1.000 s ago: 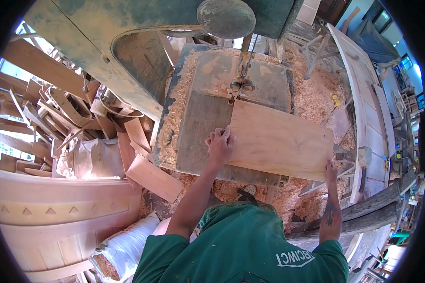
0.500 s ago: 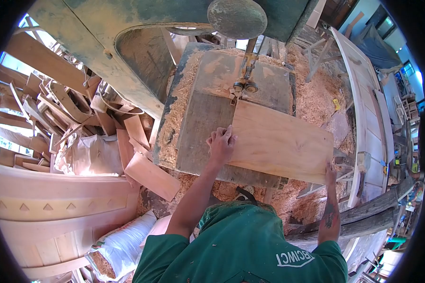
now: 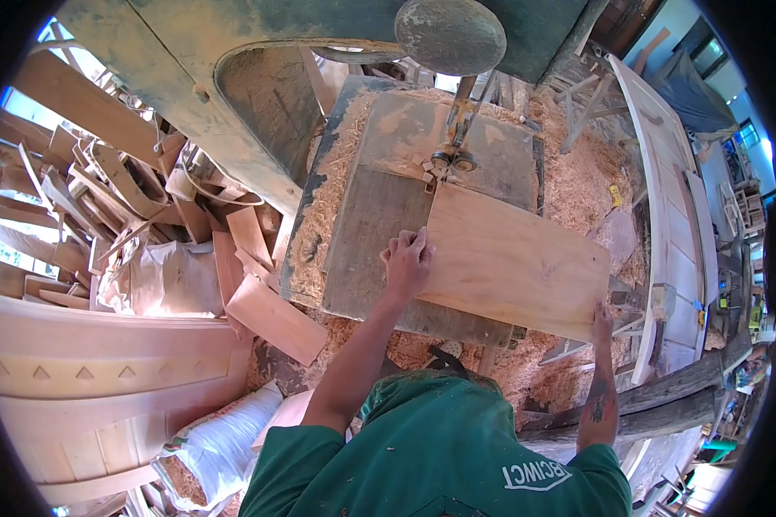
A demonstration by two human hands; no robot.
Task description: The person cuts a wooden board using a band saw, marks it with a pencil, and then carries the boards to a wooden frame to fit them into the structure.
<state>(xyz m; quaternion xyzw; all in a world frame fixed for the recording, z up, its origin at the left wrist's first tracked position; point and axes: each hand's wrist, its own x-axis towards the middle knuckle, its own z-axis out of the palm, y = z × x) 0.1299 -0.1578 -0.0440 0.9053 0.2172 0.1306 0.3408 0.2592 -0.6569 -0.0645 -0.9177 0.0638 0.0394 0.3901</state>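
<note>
A wide, flat wooden board (image 3: 517, 258) lies on the bandsaw table (image 3: 375, 233), its far left corner close to the blade guide (image 3: 453, 161). My left hand (image 3: 408, 263) is at the board's left edge, fingers curled and pressed against it. At the near right corner, my right hand (image 3: 603, 324) grips the end of the board, and its fingertips are partly hidden. Small wood offcuts (image 3: 428, 169) sit beside the guide. The blade itself is hard to make out.
The saw's green frame (image 3: 172, 86) arches over the left side. Scrap wood (image 3: 121, 185) is heaped at left, near a curved wooden panel (image 3: 103, 362) and a white sack (image 3: 220, 444). Sawdust (image 3: 582, 164) covers the floor; a long panel (image 3: 664, 198) stands at right.
The view has shifted slightly. Both hands keep their places on the board, which shows hardly any movement against the saw table.
</note>
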